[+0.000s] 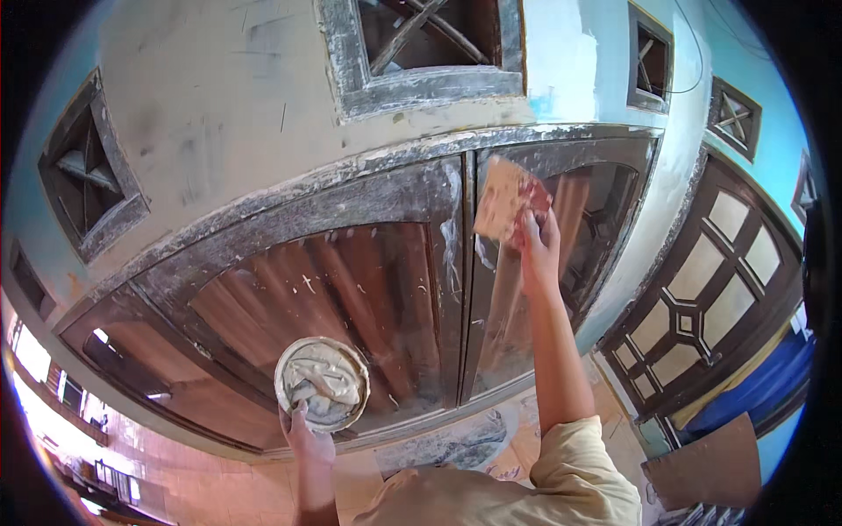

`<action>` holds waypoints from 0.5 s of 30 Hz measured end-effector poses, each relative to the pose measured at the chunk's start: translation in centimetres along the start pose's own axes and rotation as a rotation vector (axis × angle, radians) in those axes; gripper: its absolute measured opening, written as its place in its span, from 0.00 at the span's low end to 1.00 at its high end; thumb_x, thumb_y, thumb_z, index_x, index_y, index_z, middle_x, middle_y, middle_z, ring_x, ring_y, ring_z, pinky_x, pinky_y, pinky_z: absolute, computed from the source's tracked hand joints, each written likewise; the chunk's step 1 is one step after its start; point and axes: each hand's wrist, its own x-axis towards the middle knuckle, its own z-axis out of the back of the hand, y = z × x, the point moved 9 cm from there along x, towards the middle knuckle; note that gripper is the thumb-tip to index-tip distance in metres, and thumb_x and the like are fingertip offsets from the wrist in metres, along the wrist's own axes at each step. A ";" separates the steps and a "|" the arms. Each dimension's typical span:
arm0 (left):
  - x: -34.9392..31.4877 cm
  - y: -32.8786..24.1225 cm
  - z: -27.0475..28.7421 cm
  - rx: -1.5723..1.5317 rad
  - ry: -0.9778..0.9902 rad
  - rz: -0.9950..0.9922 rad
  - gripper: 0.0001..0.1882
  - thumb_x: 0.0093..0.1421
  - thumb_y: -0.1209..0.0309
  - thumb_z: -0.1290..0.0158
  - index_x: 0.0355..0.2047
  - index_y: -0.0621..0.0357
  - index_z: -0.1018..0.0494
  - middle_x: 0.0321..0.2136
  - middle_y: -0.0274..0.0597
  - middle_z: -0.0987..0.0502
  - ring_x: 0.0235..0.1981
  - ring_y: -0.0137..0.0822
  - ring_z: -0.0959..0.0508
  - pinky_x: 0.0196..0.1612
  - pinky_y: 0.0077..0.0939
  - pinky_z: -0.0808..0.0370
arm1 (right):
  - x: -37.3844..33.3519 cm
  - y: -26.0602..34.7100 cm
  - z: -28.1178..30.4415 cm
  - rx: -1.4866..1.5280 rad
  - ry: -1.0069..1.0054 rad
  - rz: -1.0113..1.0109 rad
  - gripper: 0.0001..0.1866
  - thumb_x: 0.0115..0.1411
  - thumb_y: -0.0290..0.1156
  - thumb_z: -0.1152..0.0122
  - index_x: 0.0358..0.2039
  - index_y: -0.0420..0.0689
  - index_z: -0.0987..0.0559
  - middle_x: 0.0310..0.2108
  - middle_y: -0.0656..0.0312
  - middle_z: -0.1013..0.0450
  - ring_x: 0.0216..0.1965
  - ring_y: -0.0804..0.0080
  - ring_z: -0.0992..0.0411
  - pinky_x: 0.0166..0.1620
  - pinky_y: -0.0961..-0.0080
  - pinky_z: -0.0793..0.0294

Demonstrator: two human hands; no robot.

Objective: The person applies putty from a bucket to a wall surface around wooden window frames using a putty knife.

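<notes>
My left hand (309, 434) grips the rim of a round tub (279, 373), its thumb over the edge. Thick off-white putty (329, 381) lies inside, smeared up the wall. Raised and stretched out, my right hand (539, 245) closes around a flat, squarish piece, tan with a reddish side (504, 202); its exact kind I cannot make out. That piece is in front of the dark wooden window frame (465, 263), near the upright between two panes. Whether it touches the wood I cannot tell. White smears and specks mark the frame and the brown glass (351, 289).
Above is a patchy grey-white wall (219, 96) with small crossed-bar vents (430, 44). A panelled dark door (710, 289) stands at the right, near blue cloth (754, 386) and a brown board (710, 465). White-dusted sheeting (456, 443) covers part of the tiled floor (219, 486).
</notes>
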 end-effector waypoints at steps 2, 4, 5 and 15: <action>0.1 -0.4 0.5 0.014 -0.009 -0.035 0.26 0.58 0.75 0.51 0.59 0.56 0.37 0.55 0.43 0.31 0.57 0.41 0.31 0.59 0.42 0.32 | 2.2 4.5 -0.2 -0.377 -0.029 0.446 0.16 0.67 0.29 0.49 0.54 0.43 0.28 0.37 0.62 0.26 0.37 0.77 0.28 0.39 0.78 0.29; 0.1 -0.5 0.7 0.017 -0.011 -0.043 0.26 0.58 0.74 0.51 0.59 0.55 0.37 0.55 0.43 0.31 0.58 0.42 0.32 0.60 0.42 0.33 | 3.7 6.1 -0.6 -0.527 -0.115 0.540 0.18 0.65 0.26 0.48 0.55 0.44 0.28 0.40 0.60 0.25 0.38 0.74 0.28 0.42 0.77 0.29; 0.0 -0.6 1.1 0.015 -0.041 -0.036 0.28 0.58 0.76 0.52 0.60 0.56 0.38 0.55 0.43 0.32 0.57 0.42 0.32 0.59 0.43 0.33 | 4.1 6.9 -1.2 -0.674 -0.196 0.620 0.21 0.63 0.24 0.48 0.57 0.45 0.28 0.44 0.57 0.24 0.38 0.72 0.28 0.45 0.76 0.30; 1.0 0.4 0.2 0.009 -0.029 -0.034 0.29 0.58 0.78 0.54 0.62 0.55 0.40 0.56 0.44 0.33 0.57 0.43 0.32 0.59 0.44 0.33 | 3.5 2.8 -9.2 -1.303 -0.125 0.933 0.28 0.56 0.27 0.42 0.59 0.53 0.29 0.55 0.61 0.29 0.44 0.53 0.32 0.46 0.57 0.32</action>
